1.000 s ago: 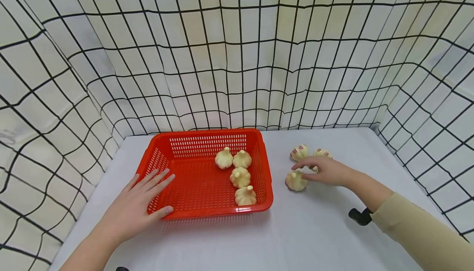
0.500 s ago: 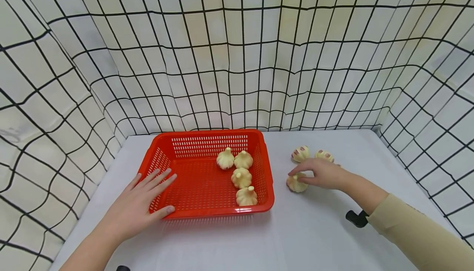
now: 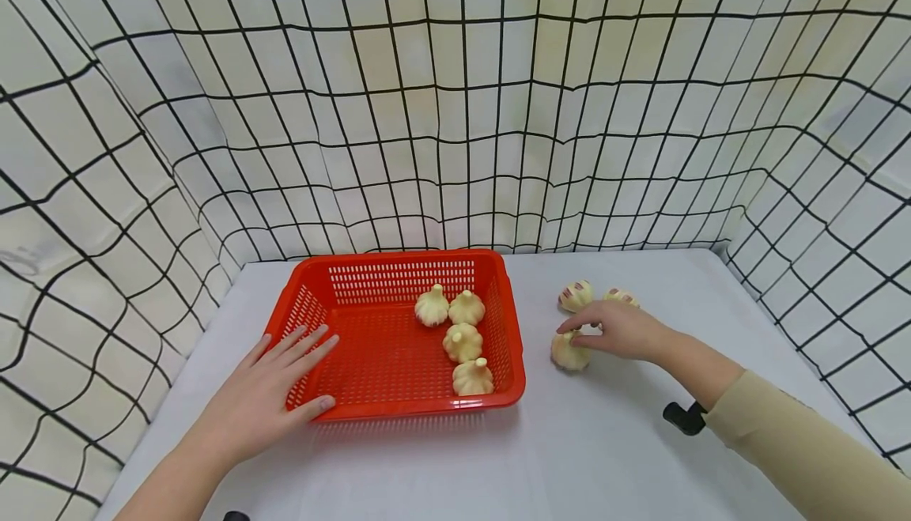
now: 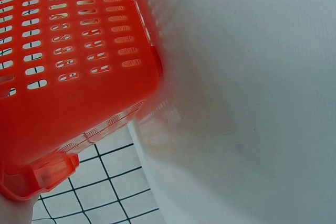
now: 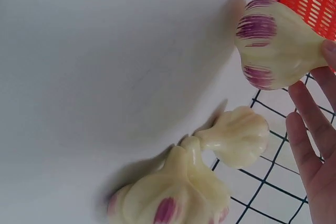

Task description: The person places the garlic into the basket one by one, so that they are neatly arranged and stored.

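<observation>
The right hand [image 3: 618, 329] pinches the stem of a garlic bulb [image 3: 570, 353] on the white table, right of the red basket [image 3: 420, 409]. The right wrist view shows this bulb [image 5: 273, 45] with purple streaks, its neck between thumb and fingers [image 5: 310, 108]. The left hand [image 3: 258, 398] lies spread, fingers straight, over the basket's left rim. Inside the basket, toward its right side, are several garlic bulbs [image 3: 463, 342]. Behind the right hand lie more bulbs [image 3: 575, 296], partly hidden by it.
Black netting [image 3: 441, 118] over white cloth rises behind and at both sides of the white table [image 3: 455, 473]. A small black object [image 3: 684, 419] shows beside the right sleeve, another [image 3: 236, 516] at the bottom edge near the left forearm.
The right hand has moved slightly left and closed its thumb and fingers on the nearest bulb's stem. The left hand has stayed on the basket rim.
</observation>
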Tool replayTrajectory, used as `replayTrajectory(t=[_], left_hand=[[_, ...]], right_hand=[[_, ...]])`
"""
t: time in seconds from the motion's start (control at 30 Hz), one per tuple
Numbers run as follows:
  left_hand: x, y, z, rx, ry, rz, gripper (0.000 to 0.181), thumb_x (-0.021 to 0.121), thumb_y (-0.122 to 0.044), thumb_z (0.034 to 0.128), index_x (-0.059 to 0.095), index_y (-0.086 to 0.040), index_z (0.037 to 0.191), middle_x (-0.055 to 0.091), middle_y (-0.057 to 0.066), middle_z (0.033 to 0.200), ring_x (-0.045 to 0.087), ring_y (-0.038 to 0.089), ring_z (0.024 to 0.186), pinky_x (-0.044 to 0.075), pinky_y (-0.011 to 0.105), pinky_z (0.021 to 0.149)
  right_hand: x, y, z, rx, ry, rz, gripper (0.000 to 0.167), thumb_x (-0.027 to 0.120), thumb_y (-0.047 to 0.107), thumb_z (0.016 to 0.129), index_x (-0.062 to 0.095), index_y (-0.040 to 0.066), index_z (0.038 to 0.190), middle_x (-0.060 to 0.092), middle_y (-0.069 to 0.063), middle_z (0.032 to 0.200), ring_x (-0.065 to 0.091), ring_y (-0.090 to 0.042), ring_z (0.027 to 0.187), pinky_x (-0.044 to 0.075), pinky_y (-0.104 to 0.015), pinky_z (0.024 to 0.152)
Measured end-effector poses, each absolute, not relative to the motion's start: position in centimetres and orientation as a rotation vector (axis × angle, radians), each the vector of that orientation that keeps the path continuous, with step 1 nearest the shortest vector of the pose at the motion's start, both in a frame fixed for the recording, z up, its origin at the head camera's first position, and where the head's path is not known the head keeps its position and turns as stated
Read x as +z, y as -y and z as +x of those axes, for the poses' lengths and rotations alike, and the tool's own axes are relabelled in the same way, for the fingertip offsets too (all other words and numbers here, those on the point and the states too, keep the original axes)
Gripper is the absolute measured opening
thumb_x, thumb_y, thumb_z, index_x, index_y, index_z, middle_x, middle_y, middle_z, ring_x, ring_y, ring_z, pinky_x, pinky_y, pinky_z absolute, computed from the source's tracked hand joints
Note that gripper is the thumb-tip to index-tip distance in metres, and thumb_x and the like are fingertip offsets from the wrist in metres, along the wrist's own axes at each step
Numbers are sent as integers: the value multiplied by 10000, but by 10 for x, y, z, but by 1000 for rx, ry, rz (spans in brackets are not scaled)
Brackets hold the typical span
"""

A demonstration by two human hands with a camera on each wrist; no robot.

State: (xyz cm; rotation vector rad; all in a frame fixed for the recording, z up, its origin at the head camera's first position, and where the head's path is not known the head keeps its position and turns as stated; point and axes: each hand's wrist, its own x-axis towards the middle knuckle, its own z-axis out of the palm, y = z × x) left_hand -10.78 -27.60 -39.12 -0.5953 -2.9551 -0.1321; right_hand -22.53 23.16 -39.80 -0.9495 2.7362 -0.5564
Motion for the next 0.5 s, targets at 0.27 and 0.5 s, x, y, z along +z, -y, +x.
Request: replayTrajectory(t=[0.27, 0.5], left_hand=[[-392, 276, -107, -144, 2948, -598, 785, 599, -635, 886, 407, -231, 1531, 378, 45, 1572, 296, 370, 1447, 92, 561, 1194], [-392, 276, -107, -140, 2943, -601, 785, 599, -635, 887, 405, -233, 1532, 371, 43, 1577, 299, 371, 1446, 101, 560, 1193]], right_hand=[[-381, -234, -226, -643, -2775, -920, 261, 761, 219, 886, 755, 261, 1143, 705, 106, 1121, 623, -184, 1011, 545, -434, 864], [-365, -232, -231, -713, -2776, -947, 255, 750, 230, 898, 753, 251, 1152, 706, 121, 1101, 626, -169, 963, 553, -402, 823]])
